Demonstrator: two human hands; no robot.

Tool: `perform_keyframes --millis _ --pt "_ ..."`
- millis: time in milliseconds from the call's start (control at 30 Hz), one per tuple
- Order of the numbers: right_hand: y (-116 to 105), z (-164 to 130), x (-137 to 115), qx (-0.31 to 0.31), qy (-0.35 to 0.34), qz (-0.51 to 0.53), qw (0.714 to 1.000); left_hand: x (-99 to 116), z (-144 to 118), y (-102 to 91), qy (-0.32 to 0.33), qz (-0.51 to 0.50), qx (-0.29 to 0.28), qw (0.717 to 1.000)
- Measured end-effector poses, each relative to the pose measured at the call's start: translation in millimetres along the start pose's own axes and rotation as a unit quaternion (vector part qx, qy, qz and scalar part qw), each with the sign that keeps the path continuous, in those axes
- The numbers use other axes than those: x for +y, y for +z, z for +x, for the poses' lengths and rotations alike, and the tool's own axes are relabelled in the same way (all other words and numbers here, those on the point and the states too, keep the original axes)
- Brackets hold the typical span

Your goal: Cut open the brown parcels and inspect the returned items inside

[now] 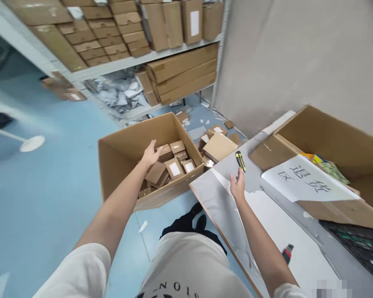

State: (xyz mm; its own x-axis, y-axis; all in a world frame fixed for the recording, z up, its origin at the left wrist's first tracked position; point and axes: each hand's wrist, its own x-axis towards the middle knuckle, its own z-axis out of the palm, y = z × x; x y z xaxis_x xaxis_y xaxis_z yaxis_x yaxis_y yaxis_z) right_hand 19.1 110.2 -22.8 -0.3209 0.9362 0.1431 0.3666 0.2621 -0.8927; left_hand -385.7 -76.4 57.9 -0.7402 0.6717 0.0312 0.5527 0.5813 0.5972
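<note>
Left hand (151,154) is reaching into the open carton (118,153) on the floor, fingers spread, touching a small taped box (164,152) — not gripping. Right hand (238,185) is hovering open over the table (224,198), just short of the yellow utility knife (240,161).

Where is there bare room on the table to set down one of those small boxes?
The white table top is bare between the right hand and the red-and-black tool near the front edge. A grey strip between the yellow-and-black knife and the box with the paper sign is narrow. The floor carton, where the left hand reaches, is crowded with small boxes.
</note>
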Motion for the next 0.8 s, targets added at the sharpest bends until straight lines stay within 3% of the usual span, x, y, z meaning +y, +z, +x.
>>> perform_keyframes --millis 100,200,367,567,800 --pt "18.6 6.1 1.4 -0.004 0.026 0.05 0.998 -55.5 -53.3 -20.2 -0.125 -0.07 0.042 0.989" --pt "40.3 12.2 -5.7 -0.025 0.023 0.072 0.997 -99.5 -100.2 -39.4 -0.219 -0.145 0.092 0.96" --pt "84.0 32.4 -26.3 -0.092 -0.045 0.064 0.993 -140.9 -145.8 -62.4 -0.293 -0.213 0.162 0.918" --pt "145.0 52.0 -55.3 -0.158 -0.133 -0.004 0.978 -161.3 -152.3 -66.7 -0.305 -0.235 0.148 0.911" --pt "218.7 49.5 -92.2 -0.211 -0.14 -0.088 0.963 -206.7 -117.4 -64.8 -0.325 -0.247 0.064 0.911"
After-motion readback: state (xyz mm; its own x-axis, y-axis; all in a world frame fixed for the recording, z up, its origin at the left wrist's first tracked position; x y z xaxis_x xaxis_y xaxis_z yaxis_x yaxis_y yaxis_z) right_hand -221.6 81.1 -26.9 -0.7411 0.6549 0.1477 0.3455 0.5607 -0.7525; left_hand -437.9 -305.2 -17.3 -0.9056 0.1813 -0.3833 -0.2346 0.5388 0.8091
